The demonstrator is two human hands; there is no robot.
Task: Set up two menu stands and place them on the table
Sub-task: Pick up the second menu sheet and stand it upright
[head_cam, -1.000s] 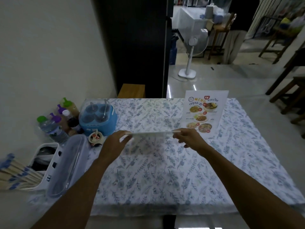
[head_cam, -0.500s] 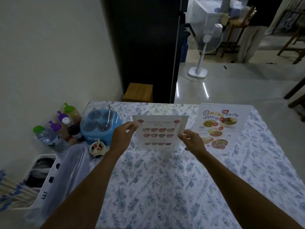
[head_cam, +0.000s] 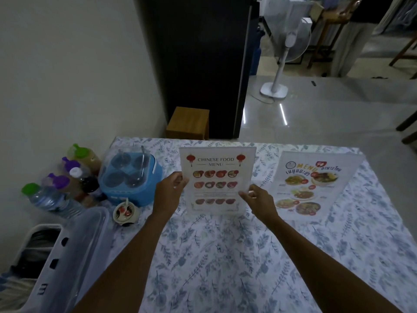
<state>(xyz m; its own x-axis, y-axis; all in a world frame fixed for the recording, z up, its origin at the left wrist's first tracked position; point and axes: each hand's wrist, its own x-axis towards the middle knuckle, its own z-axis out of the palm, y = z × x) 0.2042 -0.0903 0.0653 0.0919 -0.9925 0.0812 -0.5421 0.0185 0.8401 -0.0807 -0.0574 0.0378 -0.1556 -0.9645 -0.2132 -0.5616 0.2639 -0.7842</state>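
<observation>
A clear stand with a Chinese food menu (head_cam: 216,175) stands upright at the middle of the flower-print table (head_cam: 225,256), its lower edge at the cloth. My left hand (head_cam: 168,193) pinches its left edge and my right hand (head_cam: 259,199) pinches its lower right edge. A second stand with a Thai food menu (head_cam: 313,184) stands upright to the right, untouched.
At the left edge are a blue condiment caddy (head_cam: 133,177), several sauce bottles (head_cam: 74,175), a water bottle (head_cam: 47,197), a small chilli bowl (head_cam: 125,213) and a white cutlery bin (head_cam: 56,260). Beyond the table are a wooden stool (head_cam: 188,122), a dark pillar and a standing fan (head_cam: 284,57).
The Chinese menu stand went from flat and edge-on between my hands to upright facing me, and moved down toward the cloth. My view shifted closer and left.
</observation>
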